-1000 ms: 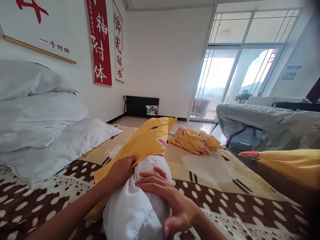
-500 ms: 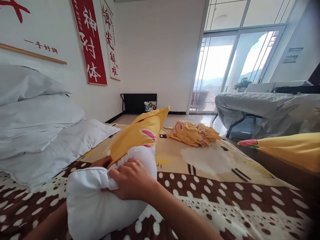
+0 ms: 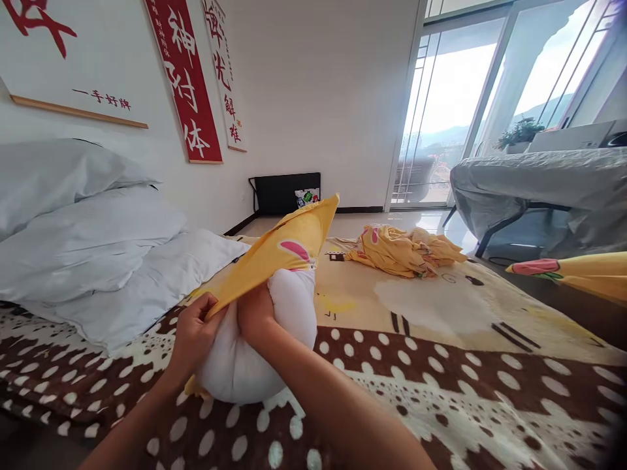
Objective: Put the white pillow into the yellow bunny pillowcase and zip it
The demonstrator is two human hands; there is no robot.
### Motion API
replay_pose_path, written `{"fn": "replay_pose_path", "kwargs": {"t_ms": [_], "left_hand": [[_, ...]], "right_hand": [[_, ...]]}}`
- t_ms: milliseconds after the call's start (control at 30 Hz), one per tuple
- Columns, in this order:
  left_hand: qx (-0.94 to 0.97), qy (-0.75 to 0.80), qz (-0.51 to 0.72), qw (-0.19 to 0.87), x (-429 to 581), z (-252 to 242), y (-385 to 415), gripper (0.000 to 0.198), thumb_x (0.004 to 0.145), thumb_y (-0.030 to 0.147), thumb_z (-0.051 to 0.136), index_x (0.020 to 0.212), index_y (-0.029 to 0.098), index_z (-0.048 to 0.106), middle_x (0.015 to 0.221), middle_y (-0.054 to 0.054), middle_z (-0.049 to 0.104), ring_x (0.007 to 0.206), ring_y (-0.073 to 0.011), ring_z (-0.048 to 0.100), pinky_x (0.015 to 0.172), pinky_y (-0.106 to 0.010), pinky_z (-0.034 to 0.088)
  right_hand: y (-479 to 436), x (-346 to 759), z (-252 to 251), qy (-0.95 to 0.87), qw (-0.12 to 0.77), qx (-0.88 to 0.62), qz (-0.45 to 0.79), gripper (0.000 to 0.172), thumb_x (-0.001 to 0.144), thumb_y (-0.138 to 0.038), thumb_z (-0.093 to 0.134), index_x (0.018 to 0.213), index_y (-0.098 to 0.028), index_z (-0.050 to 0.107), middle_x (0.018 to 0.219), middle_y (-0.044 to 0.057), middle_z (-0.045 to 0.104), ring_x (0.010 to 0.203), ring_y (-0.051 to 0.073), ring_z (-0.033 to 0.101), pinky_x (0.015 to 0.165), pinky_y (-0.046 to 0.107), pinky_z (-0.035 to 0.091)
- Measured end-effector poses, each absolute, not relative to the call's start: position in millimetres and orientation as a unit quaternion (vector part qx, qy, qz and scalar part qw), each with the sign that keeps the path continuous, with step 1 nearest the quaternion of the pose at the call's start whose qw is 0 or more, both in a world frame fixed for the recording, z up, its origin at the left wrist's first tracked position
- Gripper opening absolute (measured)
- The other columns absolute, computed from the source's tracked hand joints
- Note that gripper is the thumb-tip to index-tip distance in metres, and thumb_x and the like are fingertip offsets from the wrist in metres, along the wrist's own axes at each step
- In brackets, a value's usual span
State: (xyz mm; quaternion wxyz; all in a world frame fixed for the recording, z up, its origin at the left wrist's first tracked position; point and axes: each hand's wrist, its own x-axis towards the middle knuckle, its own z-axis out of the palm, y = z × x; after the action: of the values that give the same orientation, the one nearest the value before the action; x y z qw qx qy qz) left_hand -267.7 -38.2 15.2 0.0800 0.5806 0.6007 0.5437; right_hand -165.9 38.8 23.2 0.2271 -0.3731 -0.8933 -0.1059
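A white pillow [image 3: 255,372] stands bunched in front of me, its far part inside a yellow pillowcase [image 3: 274,251] with a pink printed patch. My left hand [image 3: 196,323] is closed on the near left edge of the pillowcase, thumb and fingers pinching the cloth. Pressed into a fold of the pillow, my right hand [image 3: 255,310] reaches in under the pillowcase's edge. Its fingers are hidden by the pillow and the yellow cloth. A small yellow piece of cloth pokes out low on the left, beneath the pillow.
White pillows [image 3: 88,228] are piled at the left. Crumpled yellow cloths [image 3: 401,251] lie farther off on the patterned blanket [image 3: 431,365]. Another yellow cloth [image 3: 588,271] shows at the right edge, below a plastic-covered table [image 3: 533,166]. A black panel [image 3: 279,194] leans on the back wall.
The pillow's near white corner has been tucked down out of sight. My right hand has gone in under the pillowcase, and my left hand now shows, gripping its edge. The view has shifted slightly.
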Motion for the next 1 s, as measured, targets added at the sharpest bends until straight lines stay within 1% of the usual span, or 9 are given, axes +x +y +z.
{"fn": "replay_pose_path", "kwargs": {"t_ms": [67, 200, 333, 467, 600, 667, 767, 933, 1000], "left_hand": [[0.599, 0.62, 0.507, 0.007, -263, 14, -41, 0.024, 0.083, 0.035, 0.054, 0.067, 0.02, 0.043, 0.06, 0.005, 0.042, 0.056, -0.01, 0.04, 0.054, -0.021, 0.032], [0.618, 0.665, 0.399, -0.126, -255, 9, -35, 0.006, 0.083, 0.022, 0.046, 0.077, 0.021, 0.045, 0.063, 0.002, 0.054, 0.058, -0.0147, 0.052, 0.058, -0.024, 0.033], [0.637, 0.691, 0.301, -0.16, -247, 5, -33, 0.011, 0.082, 0.019, 0.041, 0.086, 0.019, 0.051, 0.063, -0.002, 0.062, 0.059, -0.0208, 0.06, 0.056, -0.027, 0.034], [0.656, 0.688, 0.261, -0.17, -242, 10, -39, 0.017, 0.087, 0.027, 0.04, 0.092, 0.019, 0.055, 0.071, -0.006, 0.068, 0.068, -0.0243, 0.065, 0.057, -0.028, 0.036], [0.671, 0.675, 0.247, -0.18, -237, 28, -39, 0.017, 0.089, 0.032, 0.043, 0.082, 0.021, 0.054, 0.072, -0.004, 0.068, 0.069, -0.0234, 0.064, 0.057, -0.028, 0.034], [0.677, 0.663, 0.255, -0.19, -235, 38, -36, 0.014, 0.089, 0.03, 0.044, 0.079, 0.022, 0.05, 0.073, -0.002, 0.067, 0.069, -0.0221, 0.063, 0.058, -0.028, 0.033], [0.678, 0.648, 0.292, -0.19, -232, 50, -29, 0.007, 0.089, 0.027, 0.045, 0.084, 0.022, 0.048, 0.076, -0.001, 0.066, 0.069, -0.0201, 0.063, 0.059, -0.027, 0.035], [0.673, 0.629, 0.318, -0.223, -226, 50, -29, 0.008, 0.089, 0.023, 0.044, 0.082, 0.021, 0.047, 0.068, 0.0, 0.064, 0.066, -0.0175, 0.063, 0.058, -0.025, 0.036], [0.684, 0.612, 0.301, -0.258, -220, 47, -31, 0.012, 0.091, 0.022, 0.044, 0.08, 0.02, 0.048, 0.064, 0.001, 0.062, 0.061, -0.0166, 0.061, 0.055, -0.025, 0.034]], "right_hand": [[45, -166, 19, -0.88, 0.251, -0.378, -0.14, 0.029, 0.086, -0.008, 0.048, 0.111, -0.008, 0.062, 0.107, 0.017, 0.067, 0.102, 0.029, 0.06, 0.09, 0.046, 0.044], [44, -141, 10, -0.894, 0.25, -0.328, -0.172, 0.02, 0.087, -0.013, 0.045, 0.091, -0.011, 0.065, 0.089, 0.013, 0.068, 0.084, 0.025, 0.061, 0.076, 0.04, 0.046], [30, -94, -1, -0.894, 0.308, -0.273, -0.18, 0.019, 0.088, -0.021, 0.046, 0.095, -0.014, 0.063, 0.095, 0.012, 0.066, 0.092, 0.023, 0.058, 0.086, 0.039, 0.045], [16, -35, -12, -0.872, 0.416, -0.224, -0.13, 0.037, 0.089, -0.034, 0.048, 0.122, -0.019, 0.055, 0.124, 0.012, 0.057, 0.119, 0.025, 0.048, 0.101, 0.044, 0.038], [5, -7, -13, -0.799, 0.512, -0.303, -0.087, 0.065, 0.085, -0.05, 0.053, 0.139, -0.016, 0.04, 0.133, 0.018, 0.05, 0.124, 0.03, 0.046, 0.1, 0.049, 0.039], [-1, -12, -6, -0.819, 0.494, -0.284, -0.076, 0.069, 0.085, -0.056, 0.051, 0.139, -0.015, 0.039, 0.133, 0.018, 0.051, 0.124, 0.029, 0.047, 0.099, 0.046, 0.041], [-8, -32, 9, -0.872, 0.42, -0.242, -0.065, 0.063, 0.085, -0.057, 0.052, 0.133, -0.015, 0.048, 0.132, 0.015, 0.054, 0.122, 0.028, 0.048, 0.1, 0.043, 0.04], [-3, -69, 33, -0.908, 0.318, -0.268, -0.052, 0.053, 0.085, -0.038, 0.059, 0.129, -0.009, 0.052, 0.129, 0.016, 0.057, 0.117, 0.026, 0.05, 0.098, 0.039, 0.042], [6, -86, 39, -0.909, 0.287, -0.296, -0.054, 0.042, 0.084, -0.029, 0.057, 0.122, -0.01, 0.057, 0.121, 0.015, 0.061, 0.114, 0.026, 0.052, 0.097, 0.038, 0.043]]}}
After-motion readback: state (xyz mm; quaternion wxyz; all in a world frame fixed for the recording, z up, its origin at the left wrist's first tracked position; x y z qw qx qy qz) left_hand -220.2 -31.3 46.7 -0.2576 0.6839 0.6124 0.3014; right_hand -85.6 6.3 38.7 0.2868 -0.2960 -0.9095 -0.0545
